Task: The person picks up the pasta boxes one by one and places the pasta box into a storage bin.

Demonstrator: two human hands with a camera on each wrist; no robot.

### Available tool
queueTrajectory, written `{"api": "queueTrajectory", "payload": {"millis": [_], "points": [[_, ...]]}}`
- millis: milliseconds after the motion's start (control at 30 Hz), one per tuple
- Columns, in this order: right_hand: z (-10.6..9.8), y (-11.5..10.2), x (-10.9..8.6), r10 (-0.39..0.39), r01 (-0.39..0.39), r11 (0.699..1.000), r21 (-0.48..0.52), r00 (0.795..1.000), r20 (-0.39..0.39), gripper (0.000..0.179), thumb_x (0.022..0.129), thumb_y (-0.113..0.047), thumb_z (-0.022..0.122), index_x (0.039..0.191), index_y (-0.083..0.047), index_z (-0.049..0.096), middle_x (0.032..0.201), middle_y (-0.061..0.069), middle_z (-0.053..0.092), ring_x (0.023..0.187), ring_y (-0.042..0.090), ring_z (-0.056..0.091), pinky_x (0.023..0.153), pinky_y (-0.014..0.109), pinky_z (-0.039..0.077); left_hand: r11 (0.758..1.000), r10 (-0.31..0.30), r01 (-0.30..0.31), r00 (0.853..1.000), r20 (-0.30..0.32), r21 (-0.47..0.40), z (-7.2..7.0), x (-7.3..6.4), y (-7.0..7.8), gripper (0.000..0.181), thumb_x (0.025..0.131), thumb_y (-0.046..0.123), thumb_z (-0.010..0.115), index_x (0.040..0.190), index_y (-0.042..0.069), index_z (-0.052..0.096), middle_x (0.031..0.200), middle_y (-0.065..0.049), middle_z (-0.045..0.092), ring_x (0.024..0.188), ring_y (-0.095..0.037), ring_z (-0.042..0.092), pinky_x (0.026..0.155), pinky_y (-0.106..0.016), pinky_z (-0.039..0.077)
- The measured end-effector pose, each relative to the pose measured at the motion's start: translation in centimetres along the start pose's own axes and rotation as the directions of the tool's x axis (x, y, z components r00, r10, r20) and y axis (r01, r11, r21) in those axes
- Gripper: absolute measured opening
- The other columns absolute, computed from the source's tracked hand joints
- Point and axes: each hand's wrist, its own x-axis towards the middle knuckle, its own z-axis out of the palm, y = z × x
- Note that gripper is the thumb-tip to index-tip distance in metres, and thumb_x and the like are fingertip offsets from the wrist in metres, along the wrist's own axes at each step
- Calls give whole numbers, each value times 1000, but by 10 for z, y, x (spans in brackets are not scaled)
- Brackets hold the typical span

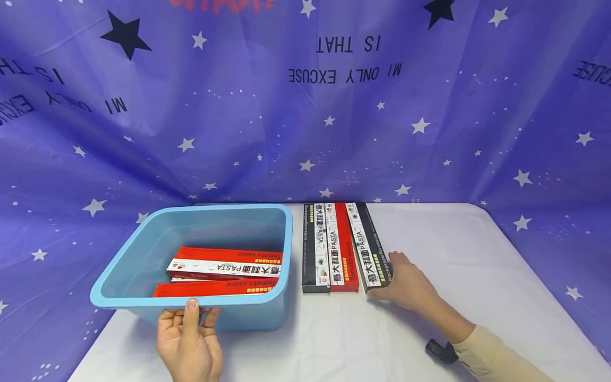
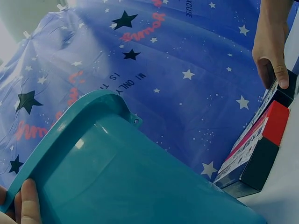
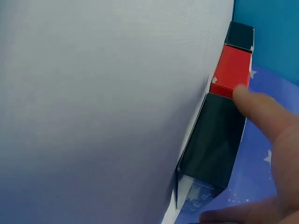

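Note:
My left hand (image 1: 190,345) grips the near rim of a light blue plastic basin (image 1: 229,313), thumb on top and fingers below. Inside the basin lie red tomato-sauce pasta boxes, one (image 1: 226,262) on another (image 1: 205,289). To its right, a black pasta box (image 1: 309,249), a red pasta box (image 1: 342,246) and a second black pasta box (image 1: 369,244) lie side by side. My right hand (image 1: 406,284) spreads around the near end of that second black box, its thumb (image 3: 261,109) over the end near the red box. How firmly the fingers touch is unclear.
A white cloth (image 1: 429,233) covers the table. Behind it hangs a purple-blue curtain (image 1: 267,132) with stars and lettering, which also runs down both sides. A small black device (image 1: 441,352) sits by the right wrist.

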Motion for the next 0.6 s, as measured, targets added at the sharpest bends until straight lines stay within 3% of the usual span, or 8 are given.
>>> {"api": "queueTrajectory", "payload": {"millis": [100,267,467,600], "points": [[2,-9,4,-8,8,1000,-17,1000,-13,114,52,-70,85,129,5,48,112,13,57,91,26,58,74,46,56,1000,17,-17,1000,-6,-9,-1,2,2,34,88,-9,66,113,-14,45,99,-23,57,71,-26,66,64,-39,62],[3,-10,7,-5,4,999,-36,999,-47,100,57,-64,85,123,5,53,106,13,58,89,26,58,70,47,56,1000,12,-12,1000,-14,2,-2,1,1,33,87,-9,67,111,-13,45,100,-23,57,70,-25,65,62,-37,63],[-9,13,1,91,-93,994,-58,995,-25,69,63,-43,82,108,2,56,89,8,56,73,22,54,54,38,50,1000,4,-4,1000,-14,26,-2,0,0,34,87,-7,68,112,-13,45,103,-24,56,72,-24,66,64,-37,62],[-29,34,-9,140,-140,990,-24,990,19,72,63,-41,83,110,5,54,86,8,59,70,23,55,55,35,49,1000,0,0,1000,4,14,-2,0,0,34,88,-8,66,113,-13,44,104,-24,55,72,-25,66,65,-38,62]]}}
